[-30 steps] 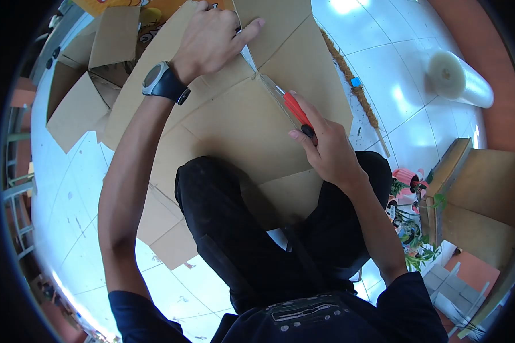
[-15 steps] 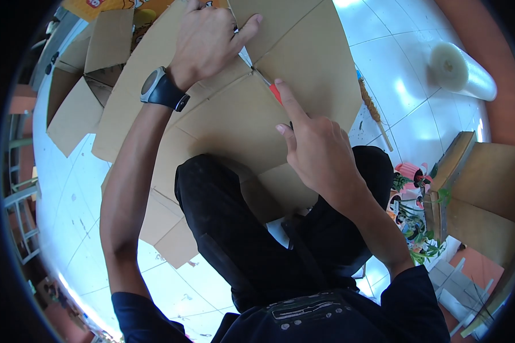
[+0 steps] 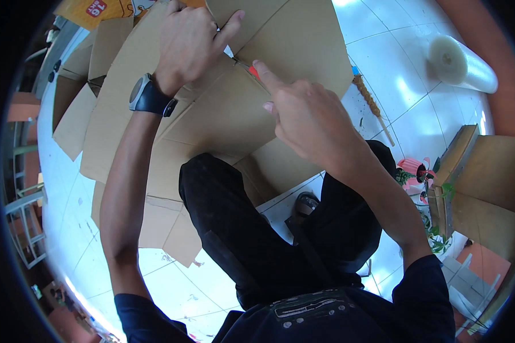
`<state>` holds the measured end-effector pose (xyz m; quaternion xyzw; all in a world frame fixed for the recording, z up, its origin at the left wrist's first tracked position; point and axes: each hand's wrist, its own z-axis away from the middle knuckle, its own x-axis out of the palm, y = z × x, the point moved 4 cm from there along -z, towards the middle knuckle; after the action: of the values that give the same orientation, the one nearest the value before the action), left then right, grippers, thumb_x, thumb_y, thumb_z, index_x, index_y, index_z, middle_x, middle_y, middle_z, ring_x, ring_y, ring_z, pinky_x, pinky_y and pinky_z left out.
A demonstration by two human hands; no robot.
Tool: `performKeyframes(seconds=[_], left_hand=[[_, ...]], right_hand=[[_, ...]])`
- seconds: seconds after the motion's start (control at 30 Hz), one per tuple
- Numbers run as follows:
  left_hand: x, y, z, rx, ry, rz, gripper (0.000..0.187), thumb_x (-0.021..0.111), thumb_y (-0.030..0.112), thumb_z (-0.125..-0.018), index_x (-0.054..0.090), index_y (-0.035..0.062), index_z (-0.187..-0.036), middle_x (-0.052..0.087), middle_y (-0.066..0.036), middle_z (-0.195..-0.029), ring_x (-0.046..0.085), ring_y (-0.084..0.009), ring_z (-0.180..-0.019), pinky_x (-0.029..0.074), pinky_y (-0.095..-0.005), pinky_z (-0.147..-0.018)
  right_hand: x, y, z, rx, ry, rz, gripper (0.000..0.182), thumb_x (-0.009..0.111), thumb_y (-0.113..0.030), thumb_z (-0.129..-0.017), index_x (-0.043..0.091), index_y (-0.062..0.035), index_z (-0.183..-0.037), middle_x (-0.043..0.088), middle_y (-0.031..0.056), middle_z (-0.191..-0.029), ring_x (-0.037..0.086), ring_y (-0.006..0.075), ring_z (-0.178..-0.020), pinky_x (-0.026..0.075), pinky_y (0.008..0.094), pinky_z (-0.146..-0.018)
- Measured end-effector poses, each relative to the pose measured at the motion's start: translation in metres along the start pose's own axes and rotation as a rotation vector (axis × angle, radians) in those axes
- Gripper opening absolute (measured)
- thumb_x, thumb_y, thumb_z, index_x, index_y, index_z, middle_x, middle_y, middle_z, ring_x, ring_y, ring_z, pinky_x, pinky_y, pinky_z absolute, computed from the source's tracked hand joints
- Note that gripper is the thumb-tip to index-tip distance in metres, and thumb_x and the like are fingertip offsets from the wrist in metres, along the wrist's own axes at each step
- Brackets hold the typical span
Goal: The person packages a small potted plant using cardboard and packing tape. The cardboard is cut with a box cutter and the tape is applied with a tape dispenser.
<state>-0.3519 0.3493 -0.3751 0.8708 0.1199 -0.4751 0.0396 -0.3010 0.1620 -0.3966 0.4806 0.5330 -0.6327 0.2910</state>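
A large sheet of brown cardboard (image 3: 212, 123), creased into panels, lies across my knees. My left hand (image 3: 190, 46), with a watch (image 3: 149, 96) on the wrist, grips the cardboard near its top, fingers curled and thumb stuck out over a narrow slit. In my right hand (image 3: 309, 114) is a red-handled utility knife (image 3: 253, 71). The index finger presses along its handle, and its blade meets the cardboard at the lower end of the slit. Most of the handle is hidden by my fingers.
An open cardboard box (image 3: 77, 108) stands at left. To the right are a clear plastic roll (image 3: 463, 64), a stick with a brown fibrous wrap (image 3: 367, 97), potted plants (image 3: 415, 171) and another cardboard piece (image 3: 486, 188). White floor tiles (image 3: 392, 57) lie beneath.
Both hands, the knife and the cardboard have shifted left and slightly up in view. The cardboard's lower part has lifted from between my legs, showing a foot.
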Motion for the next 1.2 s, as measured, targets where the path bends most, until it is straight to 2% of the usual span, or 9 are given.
performKeyframes(seconds=[0.13,0.23,0.27,0.33,0.53,0.63,0.77,0.87,1.2], left_hand=[[-0.002,-0.002,0.003,0.036,0.009,-0.09,0.03,0.062,0.033,-0.095,0.074,0.0074,-0.084,0.063,-0.009,-0.06,0.056,-0.03,-0.059,0.038,-0.0359,-0.076],[-0.002,0.003,0.003,0.082,0.126,-0.041,0.046,0.062,0.038,-0.094,0.063,0.0054,-0.062,0.052,-0.011,-0.046,0.043,-0.0315,-0.045,0.038,-0.0363,-0.073],[-0.003,0.006,0.003,0.105,0.195,0.005,0.057,0.061,0.041,-0.094,0.058,0.0043,-0.05,0.045,-0.012,-0.038,0.037,-0.0322,-0.037,0.038,-0.0364,-0.072],[0.0,0.001,0.007,0.085,0.125,-0.068,0.053,0.061,0.041,-0.093,0.061,0.0051,-0.054,0.05,-0.013,-0.043,0.04,-0.0313,-0.04,0.038,-0.0369,-0.072],[-0.007,0.003,0.015,0.071,0.133,-0.071,0.047,0.063,0.039,-0.092,0.064,0.0054,-0.06,0.054,-0.013,-0.047,0.043,-0.0307,-0.043,0.037,-0.0372,-0.068],[-0.012,0.012,0.012,0.082,0.142,-0.057,0.048,0.063,0.039,-0.093,0.064,0.0049,-0.059,0.054,-0.013,-0.047,0.044,-0.0314,-0.043,0.037,-0.0375,-0.067],[-0.013,-0.007,0.012,-0.002,-0.004,-0.149,0.054,0.062,0.04,-0.093,0.061,0.0036,-0.053,0.053,-0.014,-0.045,0.046,-0.032,-0.042,0.038,-0.0378,-0.068],[-0.014,-0.006,0.01,-0.021,-0.051,-0.221,0.058,0.059,0.041,-0.097,0.061,0.0003,-0.055,0.053,-0.016,-0.046,0.055,-0.0347,-0.048,0.043,-0.0402,-0.079],[-0.011,0.006,0.01,-0.022,0.025,-0.15,0.058,0.063,0.039,-0.094,0.057,0.0026,-0.049,0.05,-0.015,-0.043,0.045,-0.0312,-0.039,0.038,-0.0359,-0.069]], right_hand=[[-0.006,0.005,-0.006,-0.034,0.013,-0.108,0.054,0.059,-0.004,-0.084,0.05,0.0051,-0.137,0.068,0.021,-0.079,0.07,0.0374,-0.077,0.056,0.0453,-0.069],[0.001,-0.008,-0.007,-0.036,-0.078,0.162,0.051,0.059,-0.007,-0.087,0.051,0.0049,-0.135,0.068,0.0223,-0.081,0.07,0.0381,-0.079,0.056,0.046,-0.071],[0.001,-0.004,-0.01,-0.009,-0.085,0.022,0.048,0.059,-0.008,-0.087,0.052,0.0049,-0.133,0.068,0.0226,-0.082,0.07,0.0385,-0.079,0.056,0.0461,-0.072],[0.001,0.01,-0.017,0.049,-0.101,-0.263,0.043,0.059,-0.009,-0.089,0.053,0.0049,-0.129,0.068,0.0231,-0.084,0.069,0.0392,-0.081,0.056,0.0464,-0.073],[0.015,-0.001,-0.013,-0.113,-0.07,0.01,0.033,0.058,-0.009,-0.089,0.057,0.0035,-0.12,0.069,0.0245,-0.088,0.069,0.0412,-0.083,0.056,0.0477,-0.074],[0.017,0.013,-0.029,-0.099,-0.051,-0.242,0.041,0.058,-0.007,-0.088,0.055,0.0009,-0.127,0.068,0.0241,-0.086,0.069,0.0403,-0.08,0.056,0.0478,-0.074],[0.02,0.005,-0.028,-0.103,-0.007,-0.158,0.047,0.058,-0.007,-0.087,0.052,-0.0006,-0.134,0.069,0.023,-0.084,0.07,0.0399,-0.08,0.056,0.0477,-0.074],[0.007,0.004,-0.015,-0.09,-0.029,-0.206,0.049,0.058,-0.007,-0.088,0.051,-0.0001,-0.135,0.068,0.0225,-0.081,0.07,0.0401,-0.079,0.056,0.0471,-0.072],[0.012,0.01,-0.01,-0.083,-0.047,-0.163,0.05,0.057,-0.003,-0.086,0.052,0.0013,-0.136,0.068,0.0215,-0.08,0.07,0.0378,-0.076,0.057,0.0453,-0.069]])
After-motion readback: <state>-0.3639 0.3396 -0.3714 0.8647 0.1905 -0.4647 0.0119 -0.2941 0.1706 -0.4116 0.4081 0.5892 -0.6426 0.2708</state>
